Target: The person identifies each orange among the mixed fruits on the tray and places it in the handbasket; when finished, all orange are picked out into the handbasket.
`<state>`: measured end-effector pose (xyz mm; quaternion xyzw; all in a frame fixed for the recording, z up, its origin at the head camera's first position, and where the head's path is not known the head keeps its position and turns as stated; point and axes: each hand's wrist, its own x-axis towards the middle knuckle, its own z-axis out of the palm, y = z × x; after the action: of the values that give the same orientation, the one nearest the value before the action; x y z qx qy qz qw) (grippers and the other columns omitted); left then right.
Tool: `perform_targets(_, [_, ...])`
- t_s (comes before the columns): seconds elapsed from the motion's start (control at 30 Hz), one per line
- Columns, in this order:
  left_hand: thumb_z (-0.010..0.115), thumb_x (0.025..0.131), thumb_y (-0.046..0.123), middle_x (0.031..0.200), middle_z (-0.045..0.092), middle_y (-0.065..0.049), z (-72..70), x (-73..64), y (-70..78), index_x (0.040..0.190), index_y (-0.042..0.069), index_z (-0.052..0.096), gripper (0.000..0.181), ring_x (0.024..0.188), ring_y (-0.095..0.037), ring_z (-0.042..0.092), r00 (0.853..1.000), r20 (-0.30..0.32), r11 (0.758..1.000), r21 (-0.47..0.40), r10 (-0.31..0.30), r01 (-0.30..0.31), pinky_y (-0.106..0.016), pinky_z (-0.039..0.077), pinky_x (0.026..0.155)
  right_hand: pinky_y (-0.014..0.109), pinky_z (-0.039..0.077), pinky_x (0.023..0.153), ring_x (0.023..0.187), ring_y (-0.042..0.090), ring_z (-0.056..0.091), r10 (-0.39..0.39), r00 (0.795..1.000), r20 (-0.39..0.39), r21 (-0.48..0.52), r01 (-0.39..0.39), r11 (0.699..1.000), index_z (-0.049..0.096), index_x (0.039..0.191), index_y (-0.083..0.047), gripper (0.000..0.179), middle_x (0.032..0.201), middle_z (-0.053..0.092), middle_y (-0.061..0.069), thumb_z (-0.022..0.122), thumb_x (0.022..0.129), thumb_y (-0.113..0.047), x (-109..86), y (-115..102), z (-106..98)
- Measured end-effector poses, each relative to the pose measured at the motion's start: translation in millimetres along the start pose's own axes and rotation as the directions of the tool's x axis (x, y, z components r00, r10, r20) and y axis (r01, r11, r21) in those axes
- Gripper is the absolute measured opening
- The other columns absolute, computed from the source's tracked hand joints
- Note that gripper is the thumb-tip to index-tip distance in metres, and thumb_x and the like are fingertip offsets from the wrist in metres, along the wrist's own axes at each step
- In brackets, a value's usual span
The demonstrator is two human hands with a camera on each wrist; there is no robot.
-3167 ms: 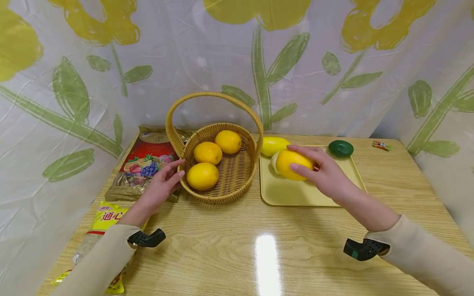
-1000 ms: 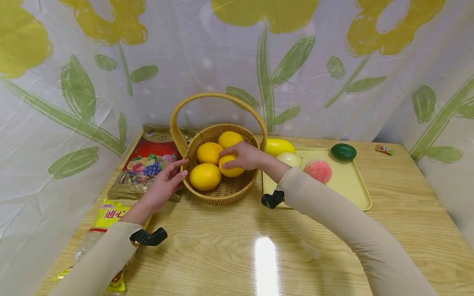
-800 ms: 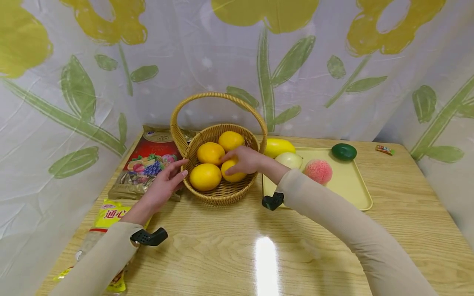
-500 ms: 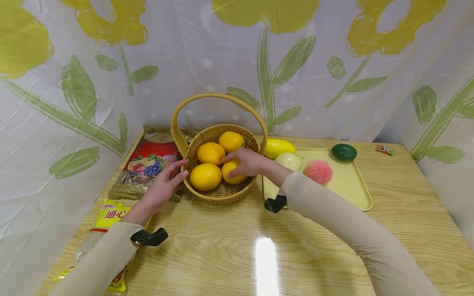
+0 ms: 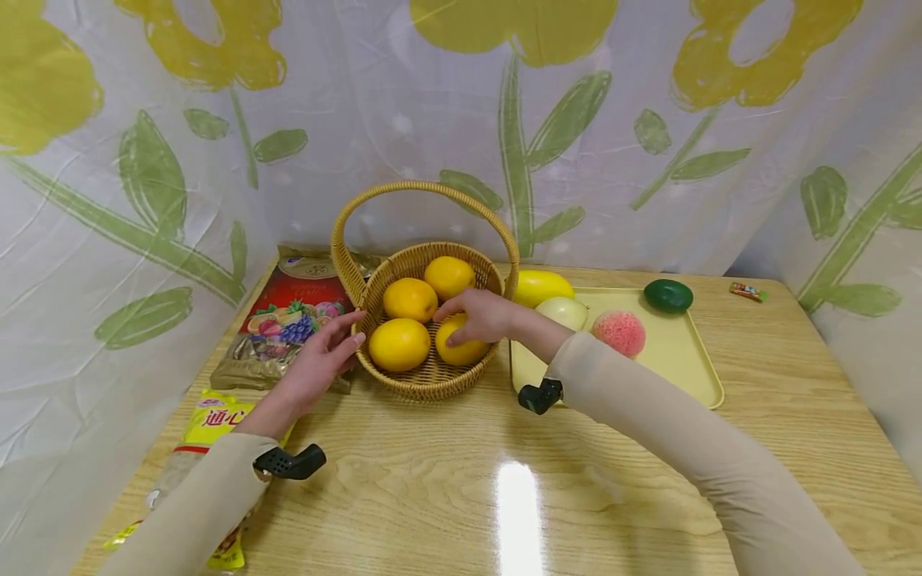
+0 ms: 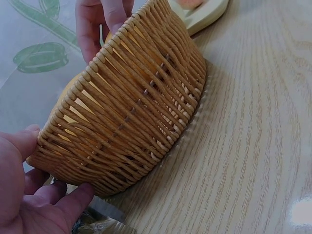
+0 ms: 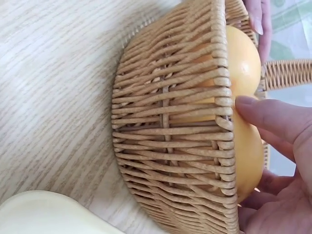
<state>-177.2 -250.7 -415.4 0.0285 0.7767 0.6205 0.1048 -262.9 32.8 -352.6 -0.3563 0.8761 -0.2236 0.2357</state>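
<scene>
A wicker basket (image 5: 425,390) with a tall arched handle holds several oval yellow fruits, among them a front-left one (image 5: 398,345). My right hand (image 5: 486,317) reaches over the rim and grips the yellow fruit (image 5: 468,353) at the right, thumb and fingers on opposite sides in the right wrist view. It sits low inside, near the right wall. At the basket's left side, my left hand (image 5: 320,360) holds the rim. The left wrist view has its thumb at the rim and its fingers against the outer weave (image 6: 131,102).
Right of the basket, a pale yellow tray (image 5: 680,368) carries a pink fruit (image 5: 619,334) and a whitish one (image 5: 563,312). A long yellow fruit (image 5: 542,286) and a dark green one (image 5: 668,296) lie by its edges. Candy (image 5: 291,320) and yellow (image 5: 216,416) bags lie left.
My right hand has carried the yellow fruit from over the tray into the basket, then shifted it slightly right toward the wall. My left hand has stayed at the basket's rim.
</scene>
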Motion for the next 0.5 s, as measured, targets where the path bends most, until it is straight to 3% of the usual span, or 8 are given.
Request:
perform_targets(0.3, [0.047,0.104,0.032,0.161,0.018,-0.011,0.0,1.9,-1.3,0.154,0.011,0.028,0.057,0.145,-0.031,0.023,1.0,0.006,1.0,0.003,0.007,-0.007,-0.054,0.03,0.11,0.039,0.033,0.112,0.134,0.026,0.042,-0.012,1.0,-0.025,-0.032,0.011,0.999,0.061,0.134,-0.012,0.045,0.139,0.055,0.004,0.071,0.091,-0.022,-7.2,0,2])
perform_targets(0.5, [0.047,0.104,0.034,0.161,0.019,-0.011,0.3,1.5,-4.6,0.155,0.013,0.029,0.058,0.145,-0.031,0.024,1.0,0.003,1.0,0.005,-0.011,0.011,-0.054,0.031,0.111,0.042,0.035,0.111,0.134,0.027,0.042,-0.11,0.987,-0.119,-0.027,0.107,0.994,0.062,0.132,-0.01,0.04,0.14,0.053,0.01,0.066,0.095,-0.022,-35.6,0,3])
